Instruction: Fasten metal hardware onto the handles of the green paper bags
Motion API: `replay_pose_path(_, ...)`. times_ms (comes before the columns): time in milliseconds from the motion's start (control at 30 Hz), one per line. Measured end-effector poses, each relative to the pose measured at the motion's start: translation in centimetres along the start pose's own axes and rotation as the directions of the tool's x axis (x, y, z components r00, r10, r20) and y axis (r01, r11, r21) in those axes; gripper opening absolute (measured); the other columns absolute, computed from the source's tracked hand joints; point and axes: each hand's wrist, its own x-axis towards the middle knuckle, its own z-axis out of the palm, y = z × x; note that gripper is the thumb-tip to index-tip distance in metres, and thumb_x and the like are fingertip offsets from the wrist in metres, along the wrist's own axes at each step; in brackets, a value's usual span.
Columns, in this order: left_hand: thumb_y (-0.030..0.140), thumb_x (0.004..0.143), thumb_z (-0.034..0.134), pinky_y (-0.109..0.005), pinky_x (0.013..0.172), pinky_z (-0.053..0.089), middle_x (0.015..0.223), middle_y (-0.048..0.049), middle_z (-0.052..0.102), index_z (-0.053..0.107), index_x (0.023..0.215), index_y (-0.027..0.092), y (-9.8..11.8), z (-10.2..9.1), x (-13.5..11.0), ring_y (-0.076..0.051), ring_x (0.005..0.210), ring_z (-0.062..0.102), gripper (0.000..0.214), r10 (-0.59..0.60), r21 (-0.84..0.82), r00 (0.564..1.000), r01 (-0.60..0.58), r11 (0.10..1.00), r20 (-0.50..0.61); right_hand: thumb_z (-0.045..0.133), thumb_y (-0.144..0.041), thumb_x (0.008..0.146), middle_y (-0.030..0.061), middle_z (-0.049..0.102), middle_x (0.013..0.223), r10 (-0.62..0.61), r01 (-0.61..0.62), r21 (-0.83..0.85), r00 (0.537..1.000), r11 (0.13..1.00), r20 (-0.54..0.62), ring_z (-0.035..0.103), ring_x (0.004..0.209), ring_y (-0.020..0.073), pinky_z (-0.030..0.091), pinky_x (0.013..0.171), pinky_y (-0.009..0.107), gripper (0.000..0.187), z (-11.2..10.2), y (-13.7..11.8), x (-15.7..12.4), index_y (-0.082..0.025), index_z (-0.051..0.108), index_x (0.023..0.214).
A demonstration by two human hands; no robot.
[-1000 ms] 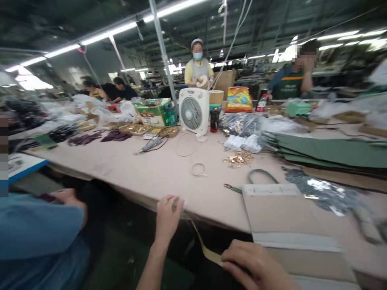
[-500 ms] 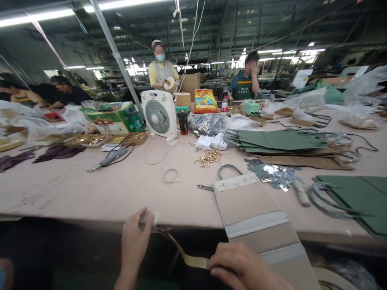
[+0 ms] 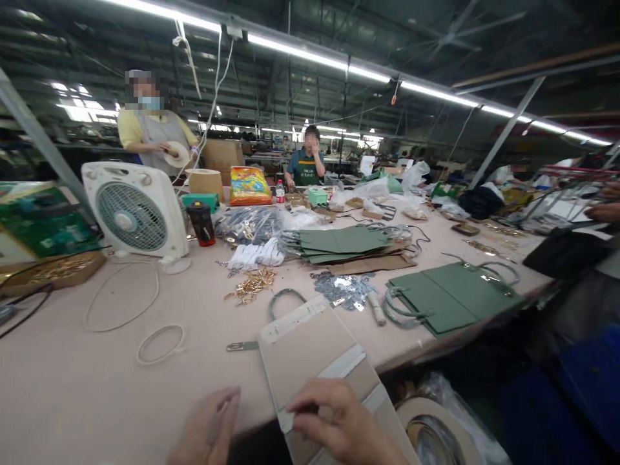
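A flat tan bag panel [image 3: 303, 336] with pale tape bands across it lies over the table's front edge. From its far end sticks out a green handle loop [image 3: 285, 294]; a green tab with a metal end [image 3: 242, 347] shows at its left side. My right hand [image 3: 339, 416] is over the panel, its fingers curled towards the thumb. To the left, at the table edge, my left hand [image 3: 208, 426] is somewhat blurred, thumb and fingers close together. What either hand holds, if anything, I cannot make out.
Gold hardware [image 3: 252, 284], grey metal plates [image 3: 343, 287] and stacked green panels [image 3: 343, 242] lie beyond. Further green bag pieces [image 3: 450, 297] are at right, a fan [image 3: 133, 210] and dark tumbler [image 3: 201, 223] at left. A tape roll [image 3: 431, 426] sits below the edge. Two people are across the table.
My view has swung to the right. The yellowish strip between my hands and the white piece in my left hand no longer show. My right hand is now over the panel.
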Motion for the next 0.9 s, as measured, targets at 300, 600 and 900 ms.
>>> replay_pose_path(300, 0.04, 0.103, 0.05, -0.038, 0.087, 0.059, 0.098, -0.0058, 0.074, 0.071, 0.099, 0.027, 7.0, 6.1, 4.7, -0.025, 0.095, 0.069, 0.024, 0.183, -0.299, 0.955, -0.109, 0.948, 0.233, 0.062, -0.055, 0.093, 0.0065, 0.074, 0.089, 0.08, -0.211, -0.223, 0.871, 0.952, -0.485, 0.066, 0.078, 0.0201, 0.053, 0.071, 0.032, 0.043, -15.8, 9.0, 6.7, -0.018, 0.073, 0.112)
replay_pose_path(600, 0.017, 0.097, 0.059, -0.04, 0.089, 0.054, 0.1, -0.0053, 0.071, 0.067, 0.1, 0.023, 7.8, 7.9, 3.8, -0.024, 0.099, 0.063, 0.01, 0.259, -0.215, 0.913, -0.197, 0.957, 0.315, 0.067, -0.043, 0.081, 0.0103, 0.073, 0.095, 0.057, -0.166, -0.611, 0.979, 0.774, -0.193, 0.064, 0.092, 0.0263, 0.048, 0.09, 0.04, 0.03, -18.2, 16.4, 13.3, -0.019, 0.079, 0.095)
replay_pose_path(900, 0.025, 0.089, 0.074, -0.053, 0.117, 0.042, 0.144, -0.0119, 0.058, 0.054, 0.139, 0.023, 7.8, 9.3, 8.0, -0.031, 0.139, 0.048, 0.055, 0.162, -0.117, 0.975, -0.145, 0.983, 0.151, 0.06, -0.053, 0.083, 0.0093, 0.077, 0.089, 0.127, -0.283, -0.562, 0.945, 0.777, -0.3, 0.067, 0.078, 0.025, 0.049, 0.077, 0.037, 0.038, -19.0, 17.8, 12.9, -0.019, 0.076, 0.091)
